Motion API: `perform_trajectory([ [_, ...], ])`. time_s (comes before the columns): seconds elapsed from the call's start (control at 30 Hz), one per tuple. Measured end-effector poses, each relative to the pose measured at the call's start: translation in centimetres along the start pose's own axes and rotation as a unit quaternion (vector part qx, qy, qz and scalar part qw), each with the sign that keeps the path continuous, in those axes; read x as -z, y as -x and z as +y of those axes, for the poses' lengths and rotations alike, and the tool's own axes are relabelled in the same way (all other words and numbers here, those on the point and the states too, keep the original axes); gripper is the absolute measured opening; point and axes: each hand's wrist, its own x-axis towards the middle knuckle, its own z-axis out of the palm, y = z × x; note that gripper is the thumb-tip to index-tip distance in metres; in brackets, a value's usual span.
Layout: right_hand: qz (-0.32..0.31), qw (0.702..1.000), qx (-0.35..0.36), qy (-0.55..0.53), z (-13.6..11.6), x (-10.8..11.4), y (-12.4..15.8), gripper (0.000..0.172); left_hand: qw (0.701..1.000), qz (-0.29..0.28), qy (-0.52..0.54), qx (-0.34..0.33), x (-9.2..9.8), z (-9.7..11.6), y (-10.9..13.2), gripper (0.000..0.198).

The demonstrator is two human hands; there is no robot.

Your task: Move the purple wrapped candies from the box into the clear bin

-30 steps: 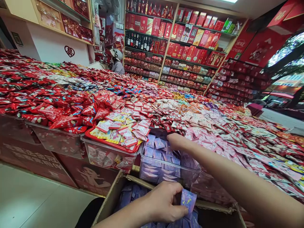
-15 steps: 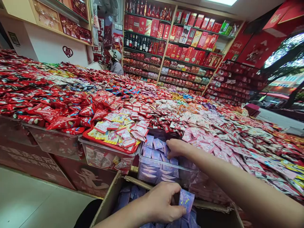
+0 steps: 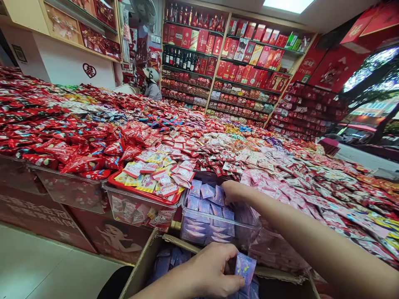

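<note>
My left hand [image 3: 215,268] is closed over the cardboard box [image 3: 141,265]. Its thumb and fingers pinch a small purple candy packet [image 3: 245,268] with yellow marks. More purple packets [image 3: 170,259] lie inside the box beneath this hand. Beyond the box stands a clear plastic bin [image 3: 246,224], its left part filled with rows of similar purple packets [image 3: 204,205]. My right hand [image 3: 234,192] reaches into that bin, at the right end of the rows. Its fingers point down beside the packets and are mostly hidden, so what they hold does not show.
Left of the bin, a red tray [image 3: 116,180] of white and yellow packets tops another clear tub [image 3: 140,211]. Red packets [image 3: 84,160] heap further left, pink ones [image 3: 280,193] to the right. A person in a helmet [image 3: 151,83] is near the back shelves [image 3: 218,54].
My right hand has moved slightly right and deeper among the packets, hiding more of its fingers. My left hand keeps its pinch on the candy packet, almost in place.
</note>
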Motion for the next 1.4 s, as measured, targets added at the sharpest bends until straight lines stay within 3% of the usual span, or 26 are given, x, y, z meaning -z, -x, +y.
perform_trajectory([
  [0.27, 0.024, 0.998, 0.007, -0.062, -0.1, -0.2, 0.2, 0.032, 1.000, -0.021, 0.011, -0.013, 0.0, -1.1, -0.4, 0.014],
  [0.37, 0.082, 0.993, 0.012, -0.088, 0.0, 0.3, 1.0, 0.028, 0.999, -0.017, 0.046, -0.008, -0.3, -1.6, -0.7, 0.017],
  [0.47, 0.159, 0.976, 0.037, -0.144, 0.3, 1.0, 4.1, 0.024, 0.986, -0.002, 0.167, -0.003, -0.5, -1.2, -0.9, 0.019],
  [0.6, 0.262, 0.903, 0.084, -0.330, 0.6, 0.2, 11.0, 0.020, 0.929, 0.042, 0.364, -0.051, -0.1, 0.5, -0.9, 0.022],
  [0.73, 0.263, 0.853, 0.033, -0.450, -0.2, -3.7, 16.0, 0.022, 0.898, 0.063, 0.429, -0.076, 0.5, 1.4, -1.1, 0.022],
  [0.8, 0.232, 0.816, 0.027, -0.528, -1.2, -6.2, 16.7, 0.031, 0.896, 0.071, 0.434, -0.059, 0.5, 1.4, -1.2, 0.023],
  [0.9, 0.207, 0.731, 0.047, -0.648, -2.9, -9.2, 16.2, 0.044, 0.902, 0.083, 0.422, -0.030, 0.2, 1.2, -1.2, 0.025],
  [1.0, 0.228, 0.665, 0.064, -0.709, -4.2, -11.0, 15.5, 0.034, 0.909, 0.066, 0.411, -0.020, -0.2, 1.1, -1.1, 0.028],
  [1.07, 0.238, 0.666, 0.055, -0.705, -4.5, -11.7, 15.6, 0.029, 0.922, 0.043, 0.384, -0.016, -0.3, 1.1, -0.9, 0.029],
  [1.17, 0.210, 0.707, 0.054, -0.673, -4.5, -12.7, 16.5, 0.028, 0.960, 0.017, 0.279, -0.002, -0.4, 1.2, -0.5, 0.023],
  [1.23, 0.191, 0.715, 0.065, -0.670, -4.4, -13.4, 17.2, 0.025, 0.977, 0.019, 0.210, 0.004, -0.6, 1.4, -0.2, 0.021],
  [1.27, 0.191, 0.703, 0.061, -0.683, -4.4, -13.8, 17.5, 0.025, 0.981, 0.025, 0.193, 0.003, -0.7, 1.6, -0.1, 0.020],
  [1.4, 0.207, 0.606, -0.015, -0.768, -4.7, -15.2, 17.8, 0.027, 0.974, 0.042, 0.221, 0.014, -1.6, 2.2, 0.2, 0.016],
])
